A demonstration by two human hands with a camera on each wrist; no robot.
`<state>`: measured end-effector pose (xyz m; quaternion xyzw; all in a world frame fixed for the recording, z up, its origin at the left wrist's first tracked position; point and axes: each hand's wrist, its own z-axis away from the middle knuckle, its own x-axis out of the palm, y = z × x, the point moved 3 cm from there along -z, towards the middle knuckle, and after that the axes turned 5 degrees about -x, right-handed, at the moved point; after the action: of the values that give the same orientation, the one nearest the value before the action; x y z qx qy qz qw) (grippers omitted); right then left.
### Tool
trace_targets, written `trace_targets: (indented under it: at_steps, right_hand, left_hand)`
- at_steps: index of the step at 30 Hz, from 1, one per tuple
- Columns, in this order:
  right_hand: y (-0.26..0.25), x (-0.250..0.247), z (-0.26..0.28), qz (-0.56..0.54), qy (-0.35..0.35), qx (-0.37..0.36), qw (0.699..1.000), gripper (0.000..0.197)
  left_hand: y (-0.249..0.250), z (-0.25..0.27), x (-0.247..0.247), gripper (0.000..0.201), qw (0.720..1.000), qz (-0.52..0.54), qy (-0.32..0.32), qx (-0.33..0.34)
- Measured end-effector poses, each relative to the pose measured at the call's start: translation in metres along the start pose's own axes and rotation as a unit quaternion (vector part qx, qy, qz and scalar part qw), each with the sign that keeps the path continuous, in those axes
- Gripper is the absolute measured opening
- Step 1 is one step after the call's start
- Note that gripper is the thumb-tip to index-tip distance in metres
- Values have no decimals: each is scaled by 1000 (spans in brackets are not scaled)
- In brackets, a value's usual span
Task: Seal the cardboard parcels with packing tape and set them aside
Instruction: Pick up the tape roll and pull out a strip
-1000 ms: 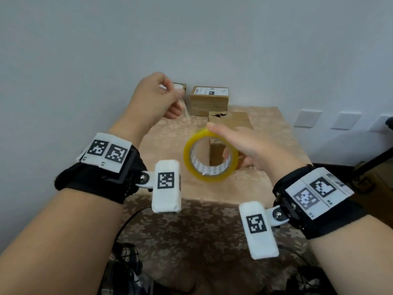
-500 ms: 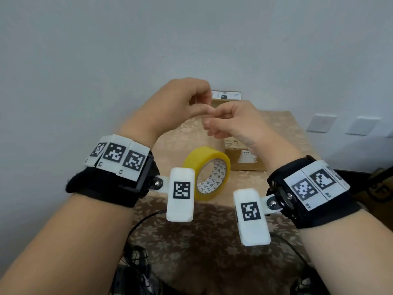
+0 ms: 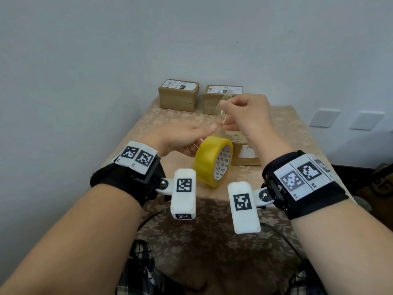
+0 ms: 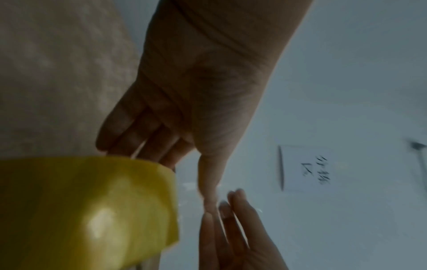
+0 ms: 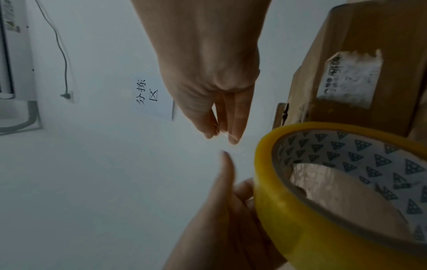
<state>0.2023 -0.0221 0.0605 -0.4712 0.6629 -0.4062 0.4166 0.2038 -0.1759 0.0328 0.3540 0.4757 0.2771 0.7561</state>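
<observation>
Left hand (image 3: pixel 182 135) is reaching flat over the bench (image 3: pixel 287 128), fingers straight; the yellow tape roll (image 3: pixel 213 160) is hanging by them, on edge, core facing the camera. It's probably slung on the lower fingers, but the contact is hidden. Just right and higher, the right hand (image 3: pixel 247 116) is pinching the freed clear tape strip (image 3: pixel 225 103) between thumb and forefinger, other fingers curled. The strip is running down-left from that pinch toward the roll, so its long axis is slanting between the hands. The open parcel (image 3: pixel 244 154) is lying directly behind and below the roll, partly hidden, nearer the right hand. Two labelled parcels (image 3: pixel 178 95) are sitting side by side at the far edge. Judging next: the strip needs to swing forward and down onto the near parcel's seam, the right hand leading.
</observation>
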Motion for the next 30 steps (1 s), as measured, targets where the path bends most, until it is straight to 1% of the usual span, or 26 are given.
trace_targets:
  at_steps: [1,2,5,6,7,9,10,11,13,15,17,18,19,21,22,23,25,27,30]
  right_hand:
    - [1,-2,-1,0,8,7,1000,13]
    - [2,-5,-2,-1,18,12,1000,13]
    - [3,-14,-6,-27,43,15,999,13]
    - [3,-16,-7,-37,45,16,998,13]
    - [4,-16,-6,-45,40,17,998,12]
    - [5,-13,-4,-50,17,17,998,12]
    - [5,-11,-2,-49,5,15,999,14]
    - [4,-9,0,-48,-3,10,999,15]
    - [0,-6,2,-40,-9,-8,999,20]
    - [-4,-6,2,-27,4,-31,999,22]
    - [-4,-9,1,-20,35,-42,998,17]
    - [-4,-12,0,-26,50,-43,997,10]
    - [-3,-15,-2,-34,64,-45,996,4]
    - [-1,-21,-6,-34,90,-41,995,10]
    - [1,-24,-8,-27,96,-33,994,9]
    - [4,-27,-9,-17,97,-21,995,6]
    - [9,-32,-10,-6,95,5,995,8]
    - [12,-39,-11,0,99,19,995,11]
    - [14,-42,-12,-9,90,23,996,13]
  left_hand:
    - [-3,-1,3,32,1000,13,-18,13]
    - [-5,-4,3,26,999,32,-10,25]
    - [-2,-6,-9,20,991,106,75,36]
    - [0,-6,-11,22,989,122,78,31]
    - [1,-5,-10,30,990,126,68,18]
    - [0,-5,-4,50,996,77,35,-23]
    - [-3,-7,0,56,998,45,20,-38]
    - [-5,-8,6,59,999,29,10,-43]
    - [-7,-11,17,55,998,57,6,-33]
    - [-7,-13,21,48,994,108,24,-19]
    - [-3,-14,21,38,991,124,54,-8]
    - [1,-14,19,34,991,114,75,4]
    - [4,-13,17,34,991,82,100,23]
    - [9,-14,12,44,986,-21,158,55]
    - [10,-14,10,47,978,-63,189,64]
    - [11,-14,8,47,970,-87,217,72]
    - [10,-15,3,40,955,-119,258,87]
    - [7,-15,-2,39,942,-152,284,91]
    - [5,-16,-3,45,936,-182,287,89]
